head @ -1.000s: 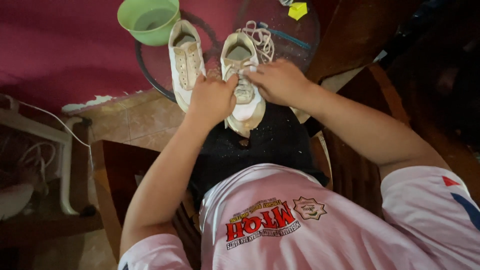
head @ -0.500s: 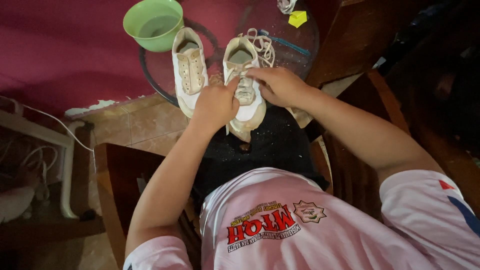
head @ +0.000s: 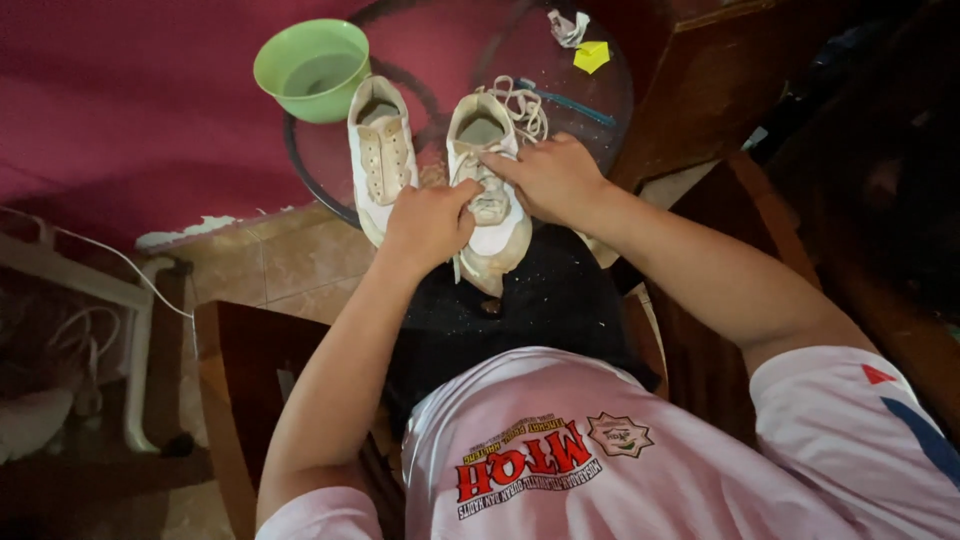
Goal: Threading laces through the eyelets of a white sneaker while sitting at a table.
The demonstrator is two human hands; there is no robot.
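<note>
Dim, warm indoor light, deep shadow at right, perhaps slight softness toward the edges.

Upper centre: my hands crowd the right shoe (head: pixel 492 215). Left shoe (head: pixel 381 160) just beside, narrow gap btwn. Green bowl (head: pixel 312 68) blocks upper left. Laces (head: pixel 518 105), yellow scrap (head: pixel 591 56) clutter glass table (head: pixel 440 40) behind; bare patch there.

A round glass table (head: pixel 320 185) carries a green bowl (head: pixel 312 68) at ten o'clock, two white shoes (head: pixel 383 155) (head: pixel 490 205) across its middle, loose laces (head: pixel 518 108), a blue toothbrush (head: pixel 568 103) and yellow paper (head: pixel 591 55) at one o'clock.
</note>
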